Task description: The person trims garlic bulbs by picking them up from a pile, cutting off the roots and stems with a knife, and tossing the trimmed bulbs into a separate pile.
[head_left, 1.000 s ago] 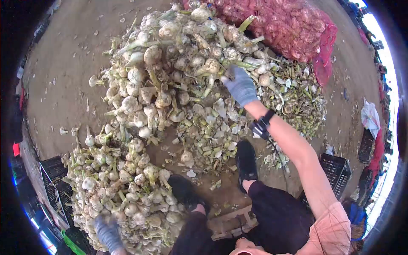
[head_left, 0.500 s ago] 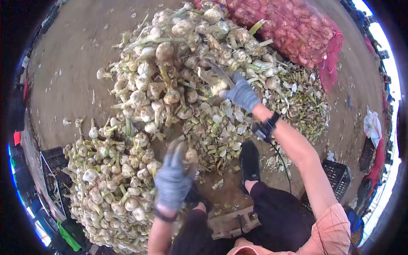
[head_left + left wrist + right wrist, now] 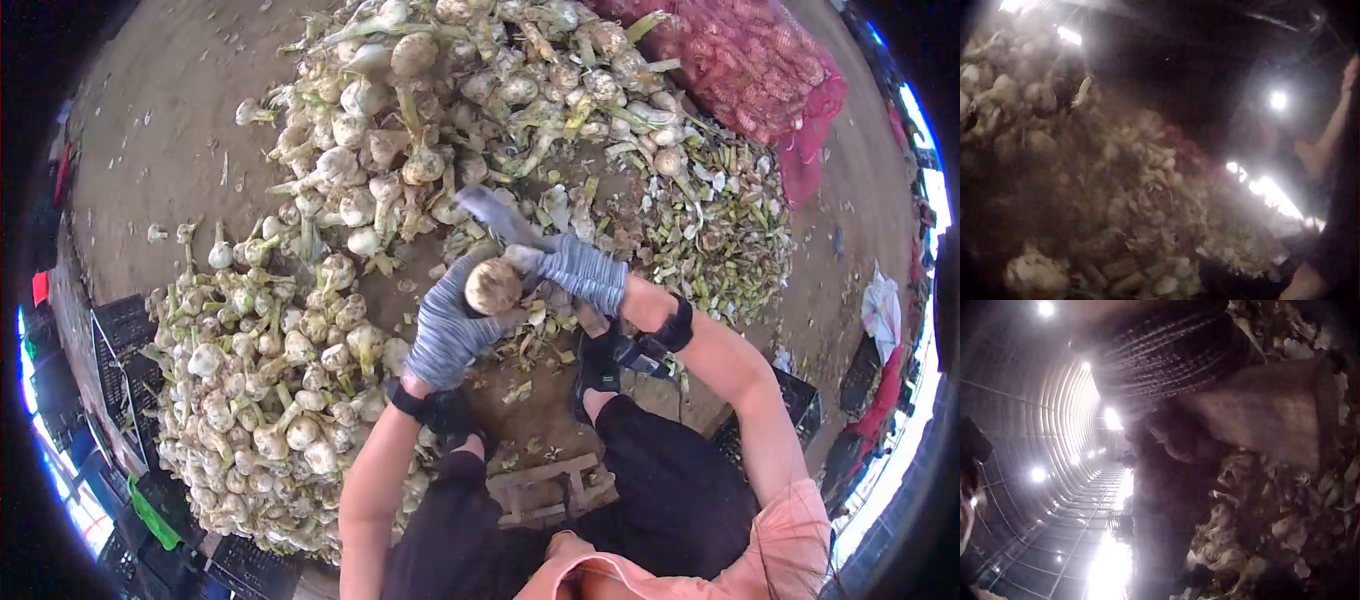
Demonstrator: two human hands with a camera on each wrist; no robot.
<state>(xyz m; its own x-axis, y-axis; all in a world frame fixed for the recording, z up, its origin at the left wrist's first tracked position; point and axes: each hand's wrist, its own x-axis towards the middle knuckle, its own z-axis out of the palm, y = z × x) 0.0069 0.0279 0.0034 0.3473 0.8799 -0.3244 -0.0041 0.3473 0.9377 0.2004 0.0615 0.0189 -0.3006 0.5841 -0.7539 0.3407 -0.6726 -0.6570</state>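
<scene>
My gloved left hand (image 3: 448, 325) holds a garlic bulb (image 3: 493, 286), fingers and thumb around it. Close beside it, my gloved right hand (image 3: 582, 272) grips a hand tool with a blurred grey blade (image 3: 492, 212) pointing away over the bulb. The tool's wooden handle (image 3: 1266, 415) sticks out below the knitted glove (image 3: 1160, 359) in the right wrist view. Both hands meet above the trimmings between my feet. The left wrist view is dark and blurred, showing mostly garlic heap (image 3: 1029, 94).
A tall heap of garlic with stalks (image 3: 370, 120) lies ahead, and a pile of bulbs (image 3: 260, 410) at the left. Cut stems and skins (image 3: 715, 220) cover the ground at right, below a red mesh sack (image 3: 745, 70). Black crates (image 3: 120, 350) stand at the sides.
My left hand came up from the left pile to the middle and took hold of the garlic bulb. The right hand drew back from the far heap toward me with bulb and tool.
</scene>
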